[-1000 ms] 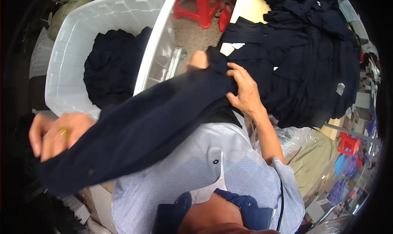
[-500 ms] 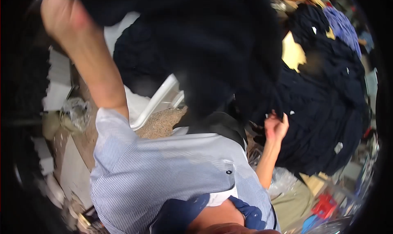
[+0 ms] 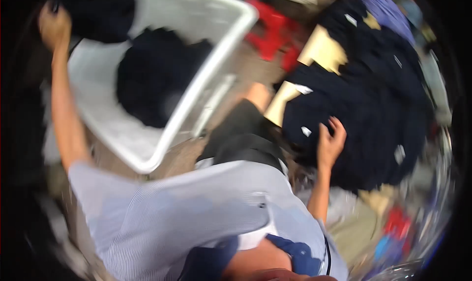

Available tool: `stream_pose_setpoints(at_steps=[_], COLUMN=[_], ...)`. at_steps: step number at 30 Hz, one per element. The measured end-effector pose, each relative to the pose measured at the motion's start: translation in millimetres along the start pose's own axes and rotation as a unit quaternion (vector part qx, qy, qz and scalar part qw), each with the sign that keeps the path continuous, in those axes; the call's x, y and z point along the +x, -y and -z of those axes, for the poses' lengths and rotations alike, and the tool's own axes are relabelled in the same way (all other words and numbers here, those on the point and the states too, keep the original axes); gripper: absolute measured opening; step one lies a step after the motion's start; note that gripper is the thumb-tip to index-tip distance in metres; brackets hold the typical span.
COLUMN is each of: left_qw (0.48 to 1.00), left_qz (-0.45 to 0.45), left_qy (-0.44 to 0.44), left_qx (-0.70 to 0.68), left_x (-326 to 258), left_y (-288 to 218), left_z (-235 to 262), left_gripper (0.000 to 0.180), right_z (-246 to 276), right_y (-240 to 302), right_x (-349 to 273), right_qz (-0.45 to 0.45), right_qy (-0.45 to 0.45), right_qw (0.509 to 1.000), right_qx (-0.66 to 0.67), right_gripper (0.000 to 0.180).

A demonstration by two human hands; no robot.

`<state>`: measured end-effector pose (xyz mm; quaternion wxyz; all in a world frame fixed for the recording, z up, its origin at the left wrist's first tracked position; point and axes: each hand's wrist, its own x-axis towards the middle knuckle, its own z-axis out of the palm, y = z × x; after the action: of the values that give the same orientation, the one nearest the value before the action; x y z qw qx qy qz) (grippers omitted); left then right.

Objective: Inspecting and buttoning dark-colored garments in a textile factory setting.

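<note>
At the upper left, past the outer side of a white plastic bin [image 3: 101, 79], the person's left hand [image 3: 55, 28] grips a dark garment [image 3: 101, 15], its fingers seemingly clamped on one edge while the rest hangs toward the bin's upper left corner. Blur hides how each finger sits. More dark cloth [image 3: 152, 79] lies bunched inside the bin, apart from the held piece.

Over on the other side, the right hand [image 3: 332, 143] is at the near part of a broad pile of dark garments [image 3: 373, 114], thumb and fingers apart with nothing visible between them; whether it touches the cloth beneath, one cannot tell. Pale yellow sheets [image 3: 324, 50] show along the pile's left side, and a red stool [image 3: 270, 28] stands between pile and bin.

The step in hand looks to be shifting a single garment at the bin with the left arm at full stretch. From this position, the next move seems to call for keeping the cloth clear of the rim before the left grip loosens.
</note>
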<state>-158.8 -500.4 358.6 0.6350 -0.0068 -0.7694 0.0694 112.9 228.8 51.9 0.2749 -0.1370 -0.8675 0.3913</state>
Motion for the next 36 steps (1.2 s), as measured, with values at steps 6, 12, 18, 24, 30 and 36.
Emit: stream_pose_setpoints(at_steps=[6, 12, 18, 24, 30, 36], left_qw=[0.725, 0.703, 0.668, 0.672, 0.709, 0.708], left_qz=[0.017, 0.057, -0.01, -0.048, -0.119, -0.083], left_qy=[0.607, 0.586, 0.578, 0.561, 0.526, 0.522], left_qx=[-0.327, -0.399, -0.468, -0.481, -0.454, -0.468], left_x=[-285, -231, -206, -249, -281, -271], left_y=[52, -154, -227, -264, -265, -271], left_z=[-9, 62, 102, 117, 116, 125], left_gripper=[0.049, 0.045, 0.044, 0.042, 0.044, 0.046], right_z=[46, 115, 150, 213, 226, 223], right_y=[2, -36, -43, -51, -78, -26], right_x=[40, 95, 164, 203, 221, 214], right_qz=[0.171, 0.097, 0.113, 0.034, -0.003, -0.099], right_qy=[-0.073, -0.146, -0.254, -0.312, -0.275, -0.24], right_qw=[0.934, 0.887, 0.858, 0.76, 0.815, 0.839], right_qx=[-0.305, -0.427, -0.432, -0.569, -0.51, -0.479], right_gripper=[0.056, 0.083, 0.056, 0.06, 0.028, 0.066])
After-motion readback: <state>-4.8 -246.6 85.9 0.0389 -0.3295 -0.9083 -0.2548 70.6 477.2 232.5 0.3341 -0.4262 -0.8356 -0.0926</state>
